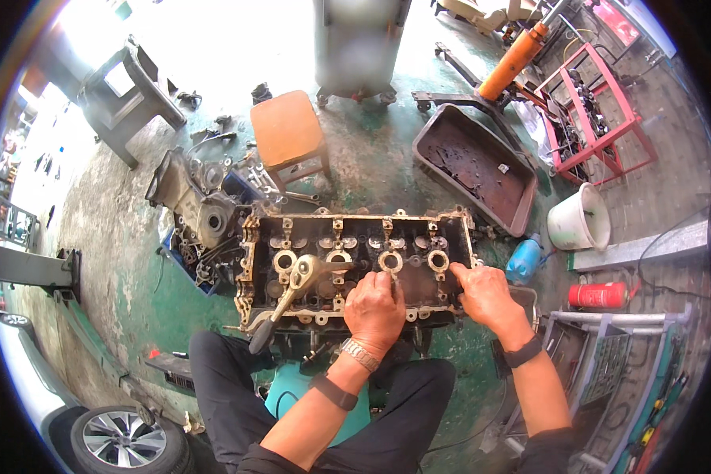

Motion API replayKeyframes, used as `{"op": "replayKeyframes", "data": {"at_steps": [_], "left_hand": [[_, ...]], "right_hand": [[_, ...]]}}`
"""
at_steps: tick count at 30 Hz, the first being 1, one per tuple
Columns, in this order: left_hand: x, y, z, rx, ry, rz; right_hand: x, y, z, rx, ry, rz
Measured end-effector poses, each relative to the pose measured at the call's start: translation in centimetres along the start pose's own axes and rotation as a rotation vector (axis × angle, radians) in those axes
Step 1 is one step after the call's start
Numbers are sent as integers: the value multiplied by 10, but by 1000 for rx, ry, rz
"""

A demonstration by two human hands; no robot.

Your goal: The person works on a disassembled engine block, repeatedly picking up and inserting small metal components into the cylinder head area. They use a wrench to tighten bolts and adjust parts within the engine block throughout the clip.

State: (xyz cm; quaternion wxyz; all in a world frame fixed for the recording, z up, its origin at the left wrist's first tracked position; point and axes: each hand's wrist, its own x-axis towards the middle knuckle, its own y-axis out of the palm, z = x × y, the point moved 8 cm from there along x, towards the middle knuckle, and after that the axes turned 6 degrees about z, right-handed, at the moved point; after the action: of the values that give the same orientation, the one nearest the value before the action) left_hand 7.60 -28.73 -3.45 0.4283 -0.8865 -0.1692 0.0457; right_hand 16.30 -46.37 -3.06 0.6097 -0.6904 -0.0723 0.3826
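An engine cylinder head (304, 320), grimy and metallic, lies lengthwise in front of my knees, with a row of round openings along its middle. My left hand (375, 310) is closed over its near side, right of the centre, fingers bent downward. Whatever those fingers hold is hidden under them. My right hand (486, 296) is at the right end of the head, index finger stretched toward the rightmost opening and thumb apart; its other fingers are partly hidden. A ratchet wrench (292, 296) with a dark handle rests across the left part of the head, touched by neither hand.
Engine parts (201, 209) crowd the floor at left, beside an orange-topped stool (286, 126). Beyond the head at right lie a dark tray (450, 170), a white bucket (577, 221), a blue jug (523, 261) and a red extinguisher (598, 295). A metal frame (612, 318) stands near my right arm.
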Motion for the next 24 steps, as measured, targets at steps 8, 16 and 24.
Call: {"op": "replayKeyframes", "data": {"at_steps": [8, 16, 24], "left_hand": [[0, 0, -1, 10, -14, 40], [-1, 2, 0, 9, -4, 41], [0, -1, 1, -24, 10, -6]], "right_hand": [[0, 0, 6, -113, -60, -22], [1, 4, 0, -34, -37, 15], [-5, 2, -5, 33, -36, 28]]}}
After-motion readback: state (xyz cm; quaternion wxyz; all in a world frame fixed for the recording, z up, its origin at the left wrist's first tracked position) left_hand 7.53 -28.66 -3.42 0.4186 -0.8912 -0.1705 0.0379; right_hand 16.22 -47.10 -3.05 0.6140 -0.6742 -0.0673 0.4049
